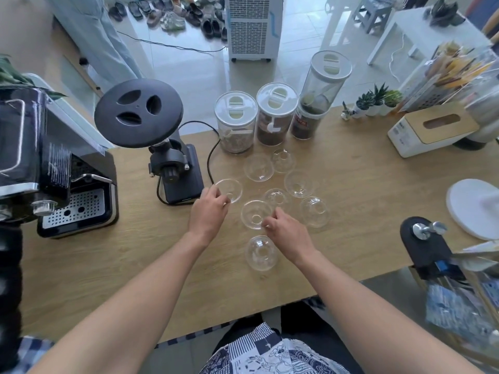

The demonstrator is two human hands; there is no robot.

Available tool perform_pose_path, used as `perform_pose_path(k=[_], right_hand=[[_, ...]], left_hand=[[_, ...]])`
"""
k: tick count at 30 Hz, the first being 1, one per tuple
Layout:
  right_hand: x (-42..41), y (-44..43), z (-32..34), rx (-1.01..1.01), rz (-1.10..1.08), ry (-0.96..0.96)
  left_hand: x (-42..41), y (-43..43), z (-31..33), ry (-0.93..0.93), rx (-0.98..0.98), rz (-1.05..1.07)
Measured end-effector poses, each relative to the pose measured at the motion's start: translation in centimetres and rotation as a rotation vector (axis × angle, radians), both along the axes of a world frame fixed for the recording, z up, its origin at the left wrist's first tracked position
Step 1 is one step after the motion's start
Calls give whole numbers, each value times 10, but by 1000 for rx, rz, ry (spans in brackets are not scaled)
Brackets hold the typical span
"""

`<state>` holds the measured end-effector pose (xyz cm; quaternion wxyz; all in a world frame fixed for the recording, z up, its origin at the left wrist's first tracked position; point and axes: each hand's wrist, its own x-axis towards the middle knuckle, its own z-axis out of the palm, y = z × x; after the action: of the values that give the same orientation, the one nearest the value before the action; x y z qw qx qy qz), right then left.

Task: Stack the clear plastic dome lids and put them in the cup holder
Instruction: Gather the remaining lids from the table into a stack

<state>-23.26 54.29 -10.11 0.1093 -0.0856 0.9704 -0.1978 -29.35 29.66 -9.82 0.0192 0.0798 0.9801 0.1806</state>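
Both your arms are out over the bench [108,265] and you're in among the clear dome lids: eight of them, all loose on the wood, none stacked yet; your left grip [209,209] has its fingertips curled onto the near-left rim of the far-left lid [229,190], pinching that edge, just beside the base of the black grinder [172,168]; your right grip [286,233] is curled as well, thumb and fingers closed on the right rim of the middle lid [255,215], which lies open side up like a shallow bowl; the nearest lid [261,253] lies just beside your right wrist, on its left, closest to the bench edge; the small centre lid [276,197] is just beyond your right fingertips, right beside the middle lid, though I cannot tell if the two touch; the right lid [314,211] lies a little apart, off to the right of your right grip; further back you have three more in an arc — the back-left lid [258,167], the back lid [282,160] and the back-right lid [299,184] — just in front of the row of clear canisters [275,114]; the espresso machine [54,171] stands on the bench's left end, well away from the lids; a tissue box [432,130] and some small potted plants [375,102] are on the far right side.
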Motion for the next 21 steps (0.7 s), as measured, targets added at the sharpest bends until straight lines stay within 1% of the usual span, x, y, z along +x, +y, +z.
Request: perform_pose_path(k=[3, 5, 8, 11, 14, 16, 18, 21], right_hand=[[2, 2, 5, -81, -35, 41], [3, 3, 8, -188, -91, -10], [5, 6, 16, -431, -242, -96], [8, 10, 23, -694, -425, -246], [13, 15, 25, -955, -645, -401], [19, 18, 23, -1085, -757, -489], [29, 22, 19, -1140, -814, -576], [48, 28, 8, -1172, -849, -720]], left_hand=[[6, -4, 7, -13, 127, 49], [11, -6, 11, -20, 193, 85], [20, -9, 13, -65, 344, 160], [29, -12, 17, -129, 530, 262], [41, -13, 27, -255, 734, 402], [48, -15, 26, -349, 876, 488], [54, -17, 23, -441, 1051, 553], [69, -14, 20, -599, 1359, 624]])
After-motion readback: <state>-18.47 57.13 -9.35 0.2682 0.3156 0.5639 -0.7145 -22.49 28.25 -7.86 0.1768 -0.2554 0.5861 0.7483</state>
